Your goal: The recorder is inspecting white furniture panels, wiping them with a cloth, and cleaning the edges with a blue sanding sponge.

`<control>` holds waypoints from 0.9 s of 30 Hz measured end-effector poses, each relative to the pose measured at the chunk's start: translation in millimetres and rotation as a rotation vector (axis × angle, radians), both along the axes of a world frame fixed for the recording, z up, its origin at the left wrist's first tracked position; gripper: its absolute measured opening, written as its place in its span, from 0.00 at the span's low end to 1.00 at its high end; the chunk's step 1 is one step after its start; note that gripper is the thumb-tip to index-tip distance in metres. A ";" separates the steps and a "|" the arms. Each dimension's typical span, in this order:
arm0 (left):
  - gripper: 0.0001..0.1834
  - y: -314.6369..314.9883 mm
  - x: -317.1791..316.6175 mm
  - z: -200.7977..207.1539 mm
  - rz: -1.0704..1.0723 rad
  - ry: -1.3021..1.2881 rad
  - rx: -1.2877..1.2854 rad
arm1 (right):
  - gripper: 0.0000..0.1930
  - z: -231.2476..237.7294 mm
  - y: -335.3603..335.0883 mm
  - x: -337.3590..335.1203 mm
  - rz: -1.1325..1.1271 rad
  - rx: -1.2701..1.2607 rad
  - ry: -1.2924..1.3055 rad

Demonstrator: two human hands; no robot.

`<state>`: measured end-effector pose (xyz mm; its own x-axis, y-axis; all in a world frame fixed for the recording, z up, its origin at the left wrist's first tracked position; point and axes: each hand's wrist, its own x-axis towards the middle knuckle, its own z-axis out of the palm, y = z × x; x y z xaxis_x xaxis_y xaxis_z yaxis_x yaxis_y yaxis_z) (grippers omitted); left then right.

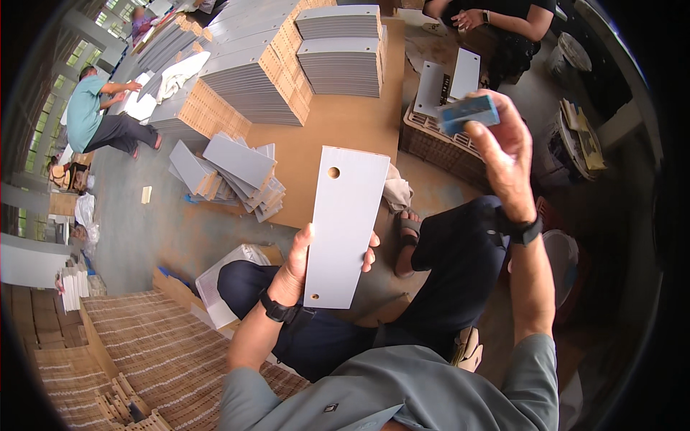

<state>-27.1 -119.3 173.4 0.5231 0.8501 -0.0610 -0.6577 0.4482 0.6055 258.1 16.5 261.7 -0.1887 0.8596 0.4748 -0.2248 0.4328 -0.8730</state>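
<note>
My left hand grips a long light-grey panel from beneath, its thumb along the left edge and fingertips curling round the right. The panel stands tilted over my lap, with a larger round hole near its far end and a smaller one near its close end. Up to the right, my right hand pinches a small flat blue piece between thumb and fingers. That piece is rectangular, partly see-through and somewhat blurred, so its exact kind is unclear. It is held apart from the panel.
Tall stacks of grey panels stand on a brown board. A loose pile of panels lies closer. At right, a brown crate bears more panels, near another seated person. A person in teal works far left.
</note>
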 end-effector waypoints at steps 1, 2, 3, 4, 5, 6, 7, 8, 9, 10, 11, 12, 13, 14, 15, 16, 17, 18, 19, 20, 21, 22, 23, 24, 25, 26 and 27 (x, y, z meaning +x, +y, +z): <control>0.50 -0.7 -4.0 1.6 0.017 -0.008 -0.005 | 0.17 -3.0 3.0 -14.1 0.044 0.007 0.035; 0.51 -1.4 -6.4 3.0 0.030 -0.019 -0.011 | 0.18 -7.9 4.0 -25.0 0.066 0.006 0.064; 0.51 -1.8 -8.6 2.1 0.031 -0.023 -0.015 | 0.19 -17.1 5.1 -35.0 0.088 0.003 0.097; 0.51 -2.5 -10.2 0.4 0.056 -0.023 -0.030 | 0.19 -28.2 5.6 -43.8 0.073 0.033 0.108; 0.51 -1.0 -11.4 -0.8 0.078 -0.024 -0.046 | 0.19 -37.8 5.3 -49.8 0.059 0.042 0.099; 0.51 0.7 -12.5 -0.6 0.077 -0.028 -0.052 | 0.19 -49.7 5.8 -54.5 0.035 0.043 0.066; 0.52 2.9 -13.2 -0.1 0.076 -0.027 -0.039 | 0.19 -57.8 6.2 -57.5 0.009 0.044 0.032; 0.53 1.3 -15.9 -0.6 0.078 -0.022 -0.035 | 0.19 -61.0 3.5 -62.4 -0.007 0.078 -0.001; 0.53 0.1 -18.6 -2.2 0.078 -0.022 -0.048 | 0.18 -58.8 5.8 -63.4 0.009 0.148 -0.079; 0.53 -0.9 -21.1 -3.8 0.080 -0.017 -0.059 | 0.18 -57.7 5.2 -67.3 0.006 0.165 -0.077; 0.54 0.3 -22.6 -4.4 0.083 -0.012 -0.062 | 0.18 -55.6 6.9 -71.7 0.005 0.189 -0.074; 0.54 1.0 -23.3 -4.6 0.082 -0.013 -0.067 | 0.18 -55.0 9.2 -73.7 0.004 0.184 -0.075; 0.54 1.4 -23.8 -4.5 0.087 -0.012 -0.066 | 0.18 -54.7 11.4 -75.1 -0.007 0.181 -0.099; 0.54 1.4 -23.8 -5.2 0.091 -0.012 -0.064 | 0.18 -54.6 11.9 -75.6 -0.019 0.178 -0.125; 0.54 1.4 -23.5 -5.9 0.088 -0.012 -0.067 | 0.18 -54.0 11.3 -75.7 -0.021 0.174 -0.126; 0.54 1.3 -23.1 -6.5 0.088 -0.014 -0.064 | 0.19 -53.1 10.4 -75.6 -0.006 0.160 -0.140; 0.55 0.6 -22.7 -6.9 0.090 -0.014 -0.061 | 0.19 -52.8 9.6 -75.9 0.011 0.146 -0.153; 0.55 0.5 -22.2 -6.7 0.089 -0.013 -0.063 | 0.19 -52.4 9.9 -76.4 0.011 0.143 -0.152; 0.55 0.6 -21.5 -6.2 0.086 -0.010 -0.062 | 0.19 -52.0 11.0 -76.9 0.007 0.155 -0.155; 0.55 0.6 -21.0 -6.0 0.082 -0.007 -0.062 | 0.19 -52.0 11.7 -77.4 0.002 0.167 -0.159; 0.55 0.4 -20.5 -6.2 0.080 -0.005 -0.064 | 0.19 -52.4 11.8 -78.0 0.001 0.165 -0.157; 0.55 0.2 -20.1 -6.6 0.080 -0.001 -0.061 | 0.19 -52.6 11.7 -78.5 0.006 0.167 -0.149; 0.55 0.6 -19.4 -6.8 0.080 0.002 -0.057 | 0.19 -52.6 12.1 -78.4 0.010 0.169 -0.141; 0.55 0.8 -18.6 -6.7 0.078 0.003 -0.057 | 0.19 -52.5 12.6 -78.0 0.008 0.169 -0.140; 0.55 0.9 -18.0 -6.5 0.084 0.004 -0.060 | 0.19 -52.4 13.2 -77.6 0.007 0.186 -0.149; 0.55 0.5 -17.6 -6.4 0.092 0.005 -0.063 | 0.19 -52.4 13.7 -77.5 0.008 0.203 -0.157; 0.55 0.6 -17.3 -6.2 0.092 0.007 -0.064 | 0.19 -52.2 14.6 -76.9 0.007 0.202 -0.155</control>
